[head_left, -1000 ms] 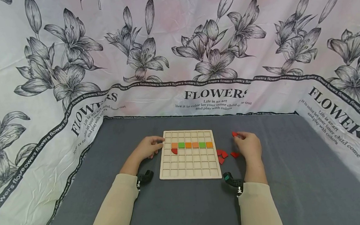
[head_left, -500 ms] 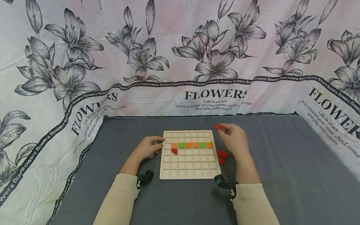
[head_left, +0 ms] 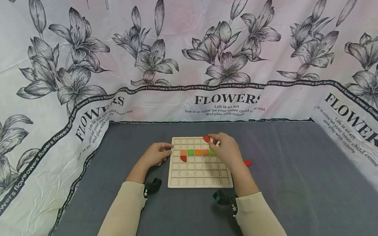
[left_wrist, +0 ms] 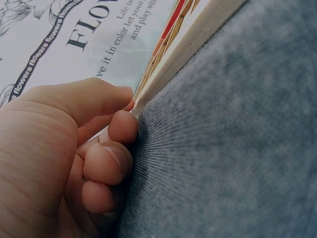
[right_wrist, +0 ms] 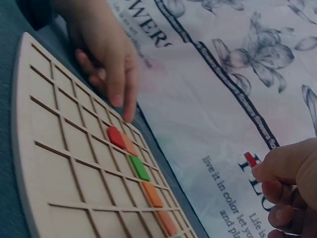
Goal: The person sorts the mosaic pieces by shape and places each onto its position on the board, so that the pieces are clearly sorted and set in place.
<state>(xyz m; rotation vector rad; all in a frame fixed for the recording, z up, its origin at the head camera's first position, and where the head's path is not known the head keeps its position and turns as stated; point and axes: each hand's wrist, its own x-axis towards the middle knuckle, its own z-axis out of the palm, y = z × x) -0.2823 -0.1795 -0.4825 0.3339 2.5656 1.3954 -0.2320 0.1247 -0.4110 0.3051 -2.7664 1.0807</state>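
Observation:
A light wooden grid board [head_left: 186,182] lies on the grey cloth. My left hand [head_left: 154,155] grips its left edge, thumb on top and index finger against the side in the left wrist view. My right hand [head_left: 226,150] is raised over the board's upper right, pinching a red piece [right_wrist: 250,159] with a rounded edge between thumb and index finger. A row of orange [head_left: 198,152] and green squares [head_left: 190,152] fills cells of the board. Below the row's left end sits a red rounded piece [head_left: 183,159]. The row's right end is hidden behind my right hand.
A loose red piece [head_left: 247,163] shows to the right of the board, beside my right wrist. The grey cloth [head_left: 307,176] extends on both sides. A flower-printed curtain [head_left: 163,108] stands behind and along the sides.
My right hand has moved left with the red piece, from the cloth right of the board to over its upper right cells. The left hand stays at the board's edge.

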